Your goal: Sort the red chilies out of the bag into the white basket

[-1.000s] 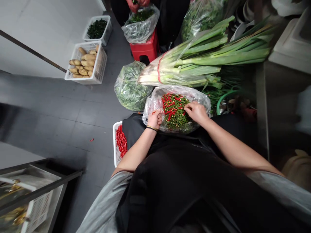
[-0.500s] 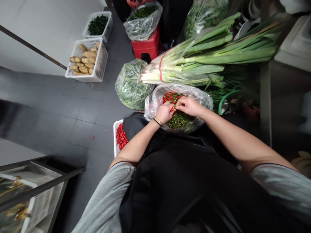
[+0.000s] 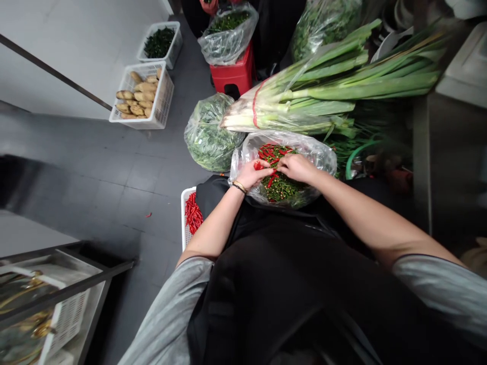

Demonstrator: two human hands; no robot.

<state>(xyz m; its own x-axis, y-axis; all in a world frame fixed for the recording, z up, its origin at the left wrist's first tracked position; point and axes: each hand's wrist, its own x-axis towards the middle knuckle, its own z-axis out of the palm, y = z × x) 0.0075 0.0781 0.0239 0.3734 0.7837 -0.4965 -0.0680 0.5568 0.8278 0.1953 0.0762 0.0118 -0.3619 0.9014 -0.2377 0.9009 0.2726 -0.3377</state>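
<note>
A clear plastic bag [image 3: 321, 156] stands open in front of me, full of red chilies [image 3: 271, 150] and green stems [image 3: 285, 190]. Over its left side is my left hand [image 3: 251, 175], its fingers curled round some red chilies [image 3: 258, 166] and its thumb stretched toward the right. My right hand [image 3: 299, 168] is over the middle of the bag with thumb and forefinger pinched together; what lies between them is too small to make out. By my left thigh, a white basket [image 3: 184, 215] holds stemless red chilies [image 3: 193, 214].
Beyond the bag lie large leeks [image 3: 323, 94] bound with red tape, beside a bag of leafy greens [image 3: 211, 134]. A red stool [image 3: 234, 73] bears another bag [image 3: 228, 43], with a person's hand [image 3: 209, 6] above it. Crates of tubers [image 3: 162, 104] and greens [image 3: 175, 43] stand left.
My hands have drawn apart a little from where their fingertips met at a red chili. My left hand has turned, its thumb now stretched out and chilies showing in its fingers.
</note>
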